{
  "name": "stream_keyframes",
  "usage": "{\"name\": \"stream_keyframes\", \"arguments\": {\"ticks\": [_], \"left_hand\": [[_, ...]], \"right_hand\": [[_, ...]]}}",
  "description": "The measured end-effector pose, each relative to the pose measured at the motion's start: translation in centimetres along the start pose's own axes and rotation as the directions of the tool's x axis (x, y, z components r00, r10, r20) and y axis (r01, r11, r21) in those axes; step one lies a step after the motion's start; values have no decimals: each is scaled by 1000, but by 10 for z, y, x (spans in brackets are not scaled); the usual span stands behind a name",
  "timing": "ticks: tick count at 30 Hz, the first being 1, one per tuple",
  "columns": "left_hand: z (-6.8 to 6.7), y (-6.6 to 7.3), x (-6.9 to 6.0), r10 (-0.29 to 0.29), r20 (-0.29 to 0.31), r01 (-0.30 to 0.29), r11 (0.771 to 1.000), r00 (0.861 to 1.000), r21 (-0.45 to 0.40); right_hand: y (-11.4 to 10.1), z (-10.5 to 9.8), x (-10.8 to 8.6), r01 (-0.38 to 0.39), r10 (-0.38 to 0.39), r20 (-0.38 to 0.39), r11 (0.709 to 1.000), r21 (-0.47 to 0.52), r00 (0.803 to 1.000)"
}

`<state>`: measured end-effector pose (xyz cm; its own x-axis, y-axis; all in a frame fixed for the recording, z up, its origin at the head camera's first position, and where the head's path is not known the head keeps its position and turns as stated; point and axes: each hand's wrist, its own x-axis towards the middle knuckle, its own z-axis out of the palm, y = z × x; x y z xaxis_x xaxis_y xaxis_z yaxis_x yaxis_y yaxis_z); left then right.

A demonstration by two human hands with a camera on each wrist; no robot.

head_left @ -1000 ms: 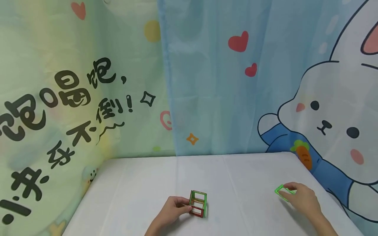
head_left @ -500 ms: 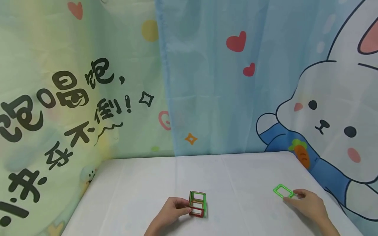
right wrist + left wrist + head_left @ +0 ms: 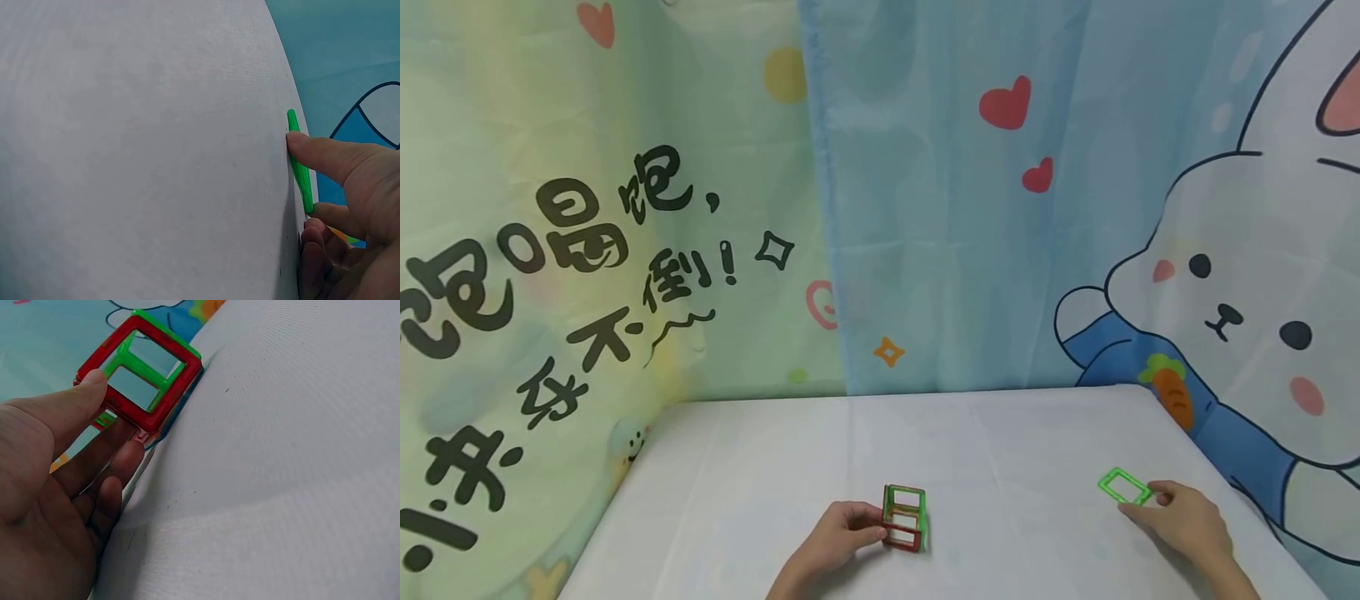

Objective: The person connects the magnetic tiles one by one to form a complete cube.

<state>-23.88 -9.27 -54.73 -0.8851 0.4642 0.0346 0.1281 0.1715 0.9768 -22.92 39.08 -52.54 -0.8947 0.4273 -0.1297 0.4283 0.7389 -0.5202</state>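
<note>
My left hand (image 3: 844, 535) grips a small open-sided box of magnetic tiles (image 3: 922, 518), low in the middle of the head view. The left wrist view shows its red square frame (image 3: 178, 392) with green frames behind, the thumb on the red edge and other fingers underneath. It stands at the white tabletop. To the right, my right hand (image 3: 1189, 521) pinches a single green magnetic tile (image 3: 1135, 480) by its near right corner. Seen edge-on in the right wrist view, the green tile (image 3: 302, 178) lies between thumb and fingers, close above the table; contact cannot be told.
A white-covered table (image 3: 1000, 467) spreads under both hands, with its far edge against a blue curtain (image 3: 925, 250) and a green-yellow curtain (image 3: 737, 167). A printed rabbit (image 3: 1240, 250) covers the right side.
My right hand has slid its grip from over the green tile to its near right corner, so more of the tile shows. The left hand and tile box stay nearly still.
</note>
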Motion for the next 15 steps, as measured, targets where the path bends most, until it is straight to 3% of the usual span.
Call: {"name": "stream_keyframes", "arguments": {"ticks": [7,15], "left_hand": [[0,-2,-1,20,7,-20,1000,1000,5],[1,-2,-1,-9,4,9,1000,1000,30]], "right_hand": [[-1,-2,-1,29,-30,25,999,32,999],[-11,0,-9,185,-189,52,980,73,981]]}}
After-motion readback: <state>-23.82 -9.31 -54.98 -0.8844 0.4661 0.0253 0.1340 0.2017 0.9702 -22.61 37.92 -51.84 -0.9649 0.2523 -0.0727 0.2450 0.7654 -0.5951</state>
